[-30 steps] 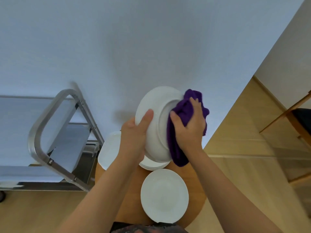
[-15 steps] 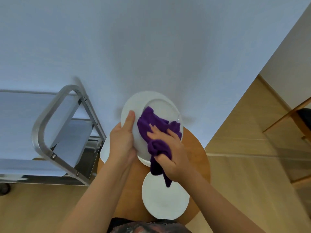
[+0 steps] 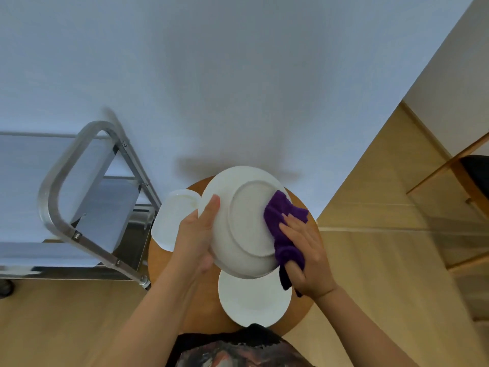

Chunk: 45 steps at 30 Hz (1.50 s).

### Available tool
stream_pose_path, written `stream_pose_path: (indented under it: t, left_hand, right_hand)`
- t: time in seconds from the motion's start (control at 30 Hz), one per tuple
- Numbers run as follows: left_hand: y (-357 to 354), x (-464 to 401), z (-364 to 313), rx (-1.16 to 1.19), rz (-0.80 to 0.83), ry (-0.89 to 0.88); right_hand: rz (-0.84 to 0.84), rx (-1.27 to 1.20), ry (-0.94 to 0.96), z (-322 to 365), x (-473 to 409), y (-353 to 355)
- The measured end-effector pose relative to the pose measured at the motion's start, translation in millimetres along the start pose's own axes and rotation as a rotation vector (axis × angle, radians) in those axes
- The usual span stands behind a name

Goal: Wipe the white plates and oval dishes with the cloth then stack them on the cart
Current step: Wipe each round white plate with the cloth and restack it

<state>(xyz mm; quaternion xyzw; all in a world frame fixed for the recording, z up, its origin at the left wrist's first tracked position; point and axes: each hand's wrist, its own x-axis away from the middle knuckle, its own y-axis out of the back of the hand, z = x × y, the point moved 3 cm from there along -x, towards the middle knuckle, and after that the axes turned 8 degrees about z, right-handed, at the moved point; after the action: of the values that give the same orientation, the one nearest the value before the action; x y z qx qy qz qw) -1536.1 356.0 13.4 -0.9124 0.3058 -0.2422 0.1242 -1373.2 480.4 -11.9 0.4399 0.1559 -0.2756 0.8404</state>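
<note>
- The left hand grips the rim of a round white ceramic plate, thumb over its upturned underside, holding it tilted above the round wooden bench.
- The right hand presses a bunched purple cloth against the plate's right side, fingers curled over it.
- A second round white plate lies on the bench below.
- A white oval dish, perhaps stacked, sits beside the steel cart.
</note>
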Motion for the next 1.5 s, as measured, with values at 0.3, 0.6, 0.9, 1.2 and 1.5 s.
stream_pose_path:
  t: [0.3, 0.6, 0.9, 1.2, 1.5]
  left_hand:
    - [10, 13, 53, -0.596, -0.035, -0.070]
    - [-4, 18, 152, -1.581, 0.388, -0.211]
    - [-1, 16, 207, -1.776, 0.649, -0.476]
    - [13, 10, 277, -1.816, 0.677, -0.156]
    - [32, -5, 312, -1.934, 0.656, 0.172]
  right_hand:
    - [-0.094, -0.368, -0.869, -49, 20, 1]
    - [-0.161, -0.459, -1.070, -65, 70, 4]
    - [0.076, -0.387, -1.015, -66, 83, -7]
    - [0.194, -0.401, -1.006, -63, 85, -27]
    - [0.270, -0.358, -1.053, -70, 99, -38]
